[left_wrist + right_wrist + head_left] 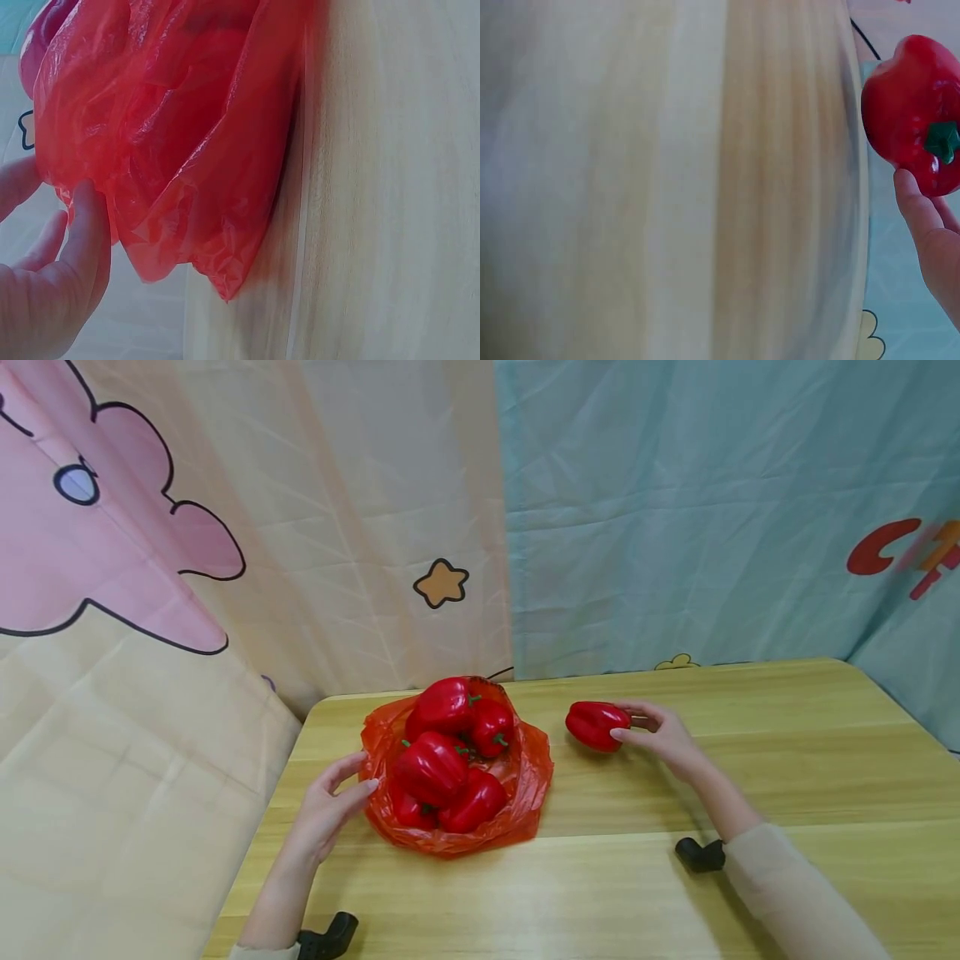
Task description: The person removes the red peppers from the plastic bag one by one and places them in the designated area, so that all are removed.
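Several glossy red bell peppers [431, 768] with green stems lie in a crumpled red plastic bag [532, 810], its mouth spread wide on the table. At the bag's left side is my left hand [333, 806], thumb and fingers apart; in the left wrist view its fingertips meet the thin plastic [187, 150]. To the right of the bag, my right hand [663, 739] holds a single bell pepper [596, 725] between thumb and fingers. The right wrist view shows that pepper [907, 105] with its green stem toward the hand [937, 240].
Beneath everything is a light wooden table [600, 893]. A printed curtain [675, 527] hangs behind its far edge, and more cloth [112, 777] hangs along the left side. Black wrist-worn devices [330, 937] stick out near both sleeves.
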